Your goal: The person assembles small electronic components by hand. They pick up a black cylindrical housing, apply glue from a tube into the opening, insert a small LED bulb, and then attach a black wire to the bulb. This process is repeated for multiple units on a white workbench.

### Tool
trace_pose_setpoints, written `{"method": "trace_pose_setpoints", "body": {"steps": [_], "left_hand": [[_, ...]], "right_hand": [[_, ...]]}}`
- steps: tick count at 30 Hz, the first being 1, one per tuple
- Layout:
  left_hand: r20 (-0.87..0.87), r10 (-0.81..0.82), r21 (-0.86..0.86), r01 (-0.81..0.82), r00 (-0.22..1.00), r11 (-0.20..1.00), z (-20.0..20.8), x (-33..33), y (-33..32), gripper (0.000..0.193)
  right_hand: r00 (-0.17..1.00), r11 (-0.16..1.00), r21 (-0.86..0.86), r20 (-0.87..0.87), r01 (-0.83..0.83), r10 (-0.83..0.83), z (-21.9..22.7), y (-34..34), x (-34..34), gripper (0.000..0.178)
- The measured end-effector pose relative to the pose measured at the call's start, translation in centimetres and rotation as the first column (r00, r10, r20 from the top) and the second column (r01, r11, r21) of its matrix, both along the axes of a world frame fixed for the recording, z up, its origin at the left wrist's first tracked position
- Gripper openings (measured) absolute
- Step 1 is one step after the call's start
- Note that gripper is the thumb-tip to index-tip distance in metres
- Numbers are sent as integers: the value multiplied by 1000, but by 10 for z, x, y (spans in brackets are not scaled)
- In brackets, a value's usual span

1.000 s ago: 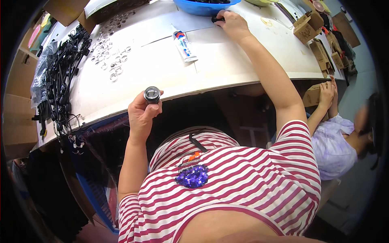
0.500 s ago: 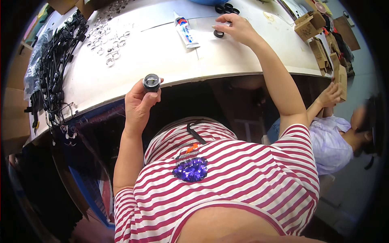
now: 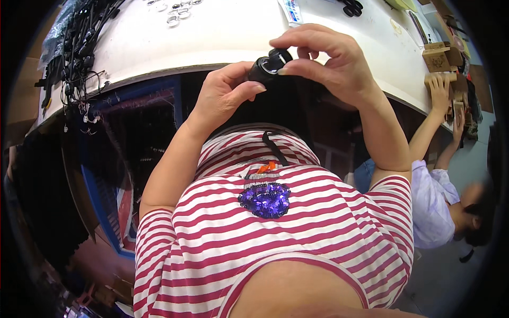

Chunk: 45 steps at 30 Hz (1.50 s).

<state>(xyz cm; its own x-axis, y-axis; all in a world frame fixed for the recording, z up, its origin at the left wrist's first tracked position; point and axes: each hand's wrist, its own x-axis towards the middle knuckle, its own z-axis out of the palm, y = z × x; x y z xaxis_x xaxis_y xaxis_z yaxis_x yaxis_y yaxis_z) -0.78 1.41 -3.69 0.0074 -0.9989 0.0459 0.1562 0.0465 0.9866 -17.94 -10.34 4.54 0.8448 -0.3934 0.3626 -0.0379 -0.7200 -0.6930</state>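
Above the table's near edge, my left hand point(image 3: 222, 94) is closed around a short black cylinder point(image 3: 257, 73) with a shiny round end, perhaps a flashlight head. A black ring point(image 3: 280, 57) is pinched between the thumb and fingers of my right hand point(image 3: 335, 62). The ring is tilted against the cylinder's round end; whether it sits over the rim I cannot tell. More black rings point(image 3: 352, 7) lie at the far side of the white table point(image 3: 222, 37). A white and blue tube point(image 3: 291, 11) is beyond my right hand.
Silver-rimmed clear discs point(image 3: 180, 11) are scattered at the far left. A bundle of black cables point(image 3: 74, 61) hangs over the table's left edge. On the right, a co-worker point(image 3: 432, 199) reaches toward small cardboard boxes point(image 3: 439, 59). A blue frame point(image 3: 101, 212) stands below the table.
My right hand has lifted a black ring off the table and brought it to the cylinder. My left hand has moved right and up with the cylinder. The view has shifted lower.
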Motion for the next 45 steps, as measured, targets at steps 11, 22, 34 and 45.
{"method": "trace_pose_setpoints", "body": {"steps": [11,22,34,45], "left_hand": [[79,-35,-3,35,996,999,0,3,4,22],[24,-88,19,87,996,996,-3,11,0,25],[-18,-103,24,103,995,994,-4,14,-1,25],[-127,-200,-9,201,972,980,-2,17,-1,22]], "right_hand": [[990,987,-107,-78,-122,114,-1,6,7,33],[984,998,56,-173,-22,31,0,12,10,36],[994,981,-181,-90,-76,60,-2,10,17,29],[989,987,-107,-105,-118,107,-2,5,17,36]]}}
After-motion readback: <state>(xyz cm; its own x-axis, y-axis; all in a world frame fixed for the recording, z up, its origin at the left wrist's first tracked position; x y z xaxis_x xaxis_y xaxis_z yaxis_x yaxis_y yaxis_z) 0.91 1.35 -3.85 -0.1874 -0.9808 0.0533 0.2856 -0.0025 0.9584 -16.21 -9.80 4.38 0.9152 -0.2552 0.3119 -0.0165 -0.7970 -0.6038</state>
